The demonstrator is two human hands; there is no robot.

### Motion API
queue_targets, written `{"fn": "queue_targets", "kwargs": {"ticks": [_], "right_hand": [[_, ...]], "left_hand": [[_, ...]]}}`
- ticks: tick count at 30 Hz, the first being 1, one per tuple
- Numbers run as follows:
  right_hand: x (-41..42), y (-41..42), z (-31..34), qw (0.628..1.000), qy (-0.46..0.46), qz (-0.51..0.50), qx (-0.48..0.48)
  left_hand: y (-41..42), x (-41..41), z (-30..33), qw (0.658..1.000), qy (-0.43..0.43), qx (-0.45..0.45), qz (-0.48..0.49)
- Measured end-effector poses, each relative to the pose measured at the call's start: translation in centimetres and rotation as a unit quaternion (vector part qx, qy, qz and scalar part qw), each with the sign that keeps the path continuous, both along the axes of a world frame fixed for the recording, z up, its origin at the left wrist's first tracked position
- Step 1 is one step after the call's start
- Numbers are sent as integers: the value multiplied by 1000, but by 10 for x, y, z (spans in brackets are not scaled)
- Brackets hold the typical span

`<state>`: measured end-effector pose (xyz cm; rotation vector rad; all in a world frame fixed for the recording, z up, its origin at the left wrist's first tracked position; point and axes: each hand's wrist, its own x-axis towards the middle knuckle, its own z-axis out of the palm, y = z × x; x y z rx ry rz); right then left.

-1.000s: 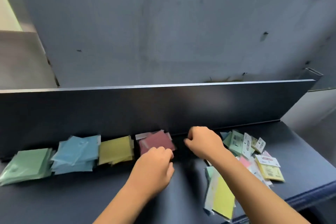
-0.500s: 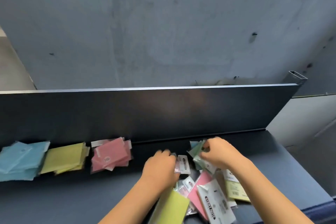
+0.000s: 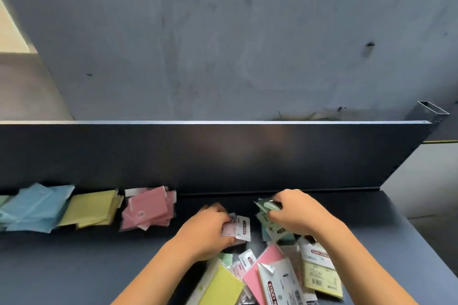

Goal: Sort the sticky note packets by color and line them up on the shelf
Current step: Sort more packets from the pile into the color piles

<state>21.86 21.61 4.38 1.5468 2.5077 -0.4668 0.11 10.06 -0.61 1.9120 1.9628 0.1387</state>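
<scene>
Sorted stacks of sticky note packets lie along the shelf's back wall: blue [image 3: 34, 207], yellow [image 3: 93, 208] and pink [image 3: 148, 208]. An unsorted heap [image 3: 277, 275] of pink, yellow and green packets lies at the front right. My left hand [image 3: 205, 230] is closed on a pale pink packet [image 3: 238, 228] with a white label. At the heap's far edge, my right hand [image 3: 295, 213] grips a green packet [image 3: 266, 205].
The dark shelf [image 3: 86, 267] has a tall dark back panel [image 3: 223, 156] right behind the stacks. Its right edge drops off beside the heap. A grey concrete wall rises behind, and a metal tube end [image 3: 432, 109] sticks up at the back right.
Both hands left the pink stack and moved right into the unsorted heap, each closing on a packet. The view shifted right, so the green stack went out of sight.
</scene>
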Motion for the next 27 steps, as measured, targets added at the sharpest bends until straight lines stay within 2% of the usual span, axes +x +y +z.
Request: {"fn": "queue_targets", "kwargs": {"ticks": [4, 7, 9, 11, 12, 13, 15, 22, 27], "right_hand": [[-2, -3, -3, 998, -13, 11, 55], [-2, -5, -4, 998, 10, -8, 67], [-2, -7, -4, 997, 38, -24, 59], [0, -9, -6, 997, 58, -32, 45], [1, -9, -6, 996, 65, -38, 38], [4, -9, -6, 995, 77, -47, 32], [10, -8, -5, 990, 120, -77, 17], [29, -16, -11, 936, 283, -208, -23], [29, -17, 6, 899, 375, -210, 85]], "left_hand": [[-3, 17, 8, 999, 17, -5, 34], [4, 34, 12, 995, -13, 67, 69], [12, 49, 18, 980, -141, 66, 122], [20, 65, 29, 922, -322, -33, 211], [24, 72, 33, 891, -374, -77, 246], [29, 77, 33, 887, -375, -91, 252], [38, 81, 32, 896, -353, -64, 260], [67, 81, 14, 839, -437, -70, 317], [58, 62, 26, 795, -509, -37, 328]]}}
